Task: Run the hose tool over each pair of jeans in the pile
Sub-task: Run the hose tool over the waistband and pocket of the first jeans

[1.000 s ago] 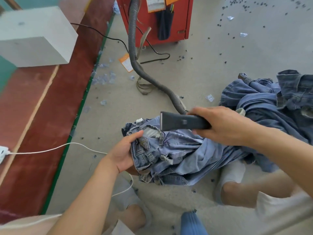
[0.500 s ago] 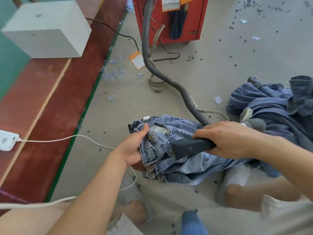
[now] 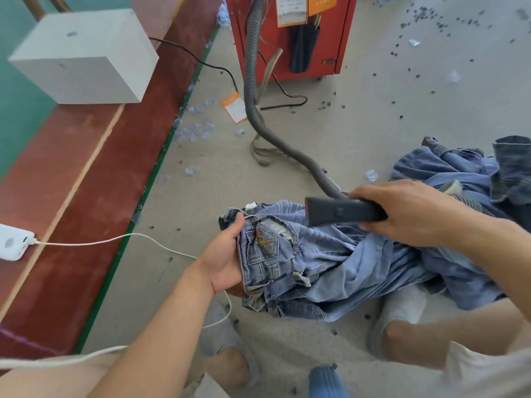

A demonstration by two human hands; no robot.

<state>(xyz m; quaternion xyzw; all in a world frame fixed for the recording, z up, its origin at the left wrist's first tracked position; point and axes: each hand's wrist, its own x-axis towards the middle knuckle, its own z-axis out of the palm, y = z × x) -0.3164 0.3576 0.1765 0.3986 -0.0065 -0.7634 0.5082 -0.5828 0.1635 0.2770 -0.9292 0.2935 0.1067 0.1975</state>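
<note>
In front of the red machine (image 3: 293, 38), on the floor (image 3: 373, 110): left hand (image 3: 224, 258) grips jeans (image 3: 301, 259) at the waistband; right hand (image 3: 402, 211) clasps hose tool (image 3: 339, 215) just above them; pile (image 3: 474, 179) beside.

A: Jeans?
B: Light-blue pair of jeans (image 3: 310, 262), bunched, waistband end toward 9 o'clock, legs trailed toward 3 into the pile (image 3: 459, 173) of darker denim.
A: Hose tool?
B: Dark flat nozzle (image 3: 342, 211), mouth faced 9 o'clock, above the jeans; grey ribbed hose (image 3: 253, 90) ran off toward 12.
</note>
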